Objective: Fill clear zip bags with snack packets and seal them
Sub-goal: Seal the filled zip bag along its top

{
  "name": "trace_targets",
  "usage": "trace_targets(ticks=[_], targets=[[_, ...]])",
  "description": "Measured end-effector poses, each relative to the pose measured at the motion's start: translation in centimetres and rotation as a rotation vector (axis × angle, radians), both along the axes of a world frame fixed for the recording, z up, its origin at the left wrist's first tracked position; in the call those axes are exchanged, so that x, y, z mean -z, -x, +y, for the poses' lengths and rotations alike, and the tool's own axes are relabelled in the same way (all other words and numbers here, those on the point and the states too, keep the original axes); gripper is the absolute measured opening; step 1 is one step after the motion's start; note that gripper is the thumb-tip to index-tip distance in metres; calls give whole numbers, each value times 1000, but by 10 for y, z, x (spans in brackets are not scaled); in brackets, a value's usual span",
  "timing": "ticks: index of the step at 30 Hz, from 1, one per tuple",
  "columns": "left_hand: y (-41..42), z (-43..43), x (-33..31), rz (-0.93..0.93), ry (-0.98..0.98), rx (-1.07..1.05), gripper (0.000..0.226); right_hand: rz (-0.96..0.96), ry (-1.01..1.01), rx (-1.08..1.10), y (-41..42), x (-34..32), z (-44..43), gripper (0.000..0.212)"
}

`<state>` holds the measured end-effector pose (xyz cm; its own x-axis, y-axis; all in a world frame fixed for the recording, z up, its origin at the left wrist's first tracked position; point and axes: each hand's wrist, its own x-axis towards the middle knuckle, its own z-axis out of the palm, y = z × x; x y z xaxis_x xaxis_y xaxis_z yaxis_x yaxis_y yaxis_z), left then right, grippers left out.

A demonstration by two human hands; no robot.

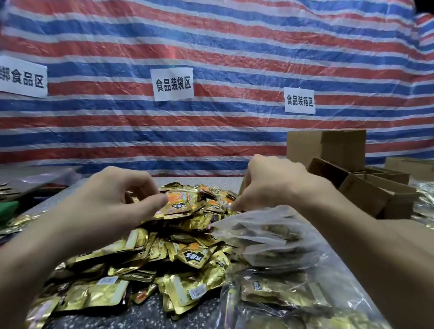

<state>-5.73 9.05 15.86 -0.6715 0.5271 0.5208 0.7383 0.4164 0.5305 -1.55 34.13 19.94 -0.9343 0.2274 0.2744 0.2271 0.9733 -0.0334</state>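
Filled bags [282,292]: under right forearm, on tabletop [119,328]. Clear zip bag [261,235]: crumpled below right wrist, mouth slack; likely risk, packets miss it and spill. Snack packets [144,247]: heaped beneath both hands. Left hand [126,195]: curled, pinching orange-faced packet [180,199]. Right hand [270,184]: knuckles up, fingertips buried in heap; hold indeterminable.

red, white and blue striped tarp [228,36] hangs behind speckled grey table [119,325]. white paper signs [173,83] with black characters stuck on the tarp. open cardboard boxes [336,146] clustered at right. green object [0,212] far left, unclear.
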Motion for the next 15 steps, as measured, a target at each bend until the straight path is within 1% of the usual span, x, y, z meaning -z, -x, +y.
trace_targets(ticks=[2, 5, 7, 10, 12, 15], targets=[[-1, -1, -1, 6, -30, -29, 30, 83, 48, -82, 6, -5, -25, 49], [-1, -4, -3, 27, -82, -83, 23, 141, 188, -240, 16, -9, -61, 43], [0, -8, -4, 35, -116, -110, 25, 181, 302, -337, 24, -8, -80, 42], [5, -15, -7, 49, -141, -157, 33, 248, 482, -461, 36, 2, -97, 33], [10, -21, -6, 37, -113, -192, 35, 279, 585, -497, 46, 16, -100, 31], [24, -34, -3, -10, -62, -253, 29, 260, 684, -464, 64, 38, -96, 32]])
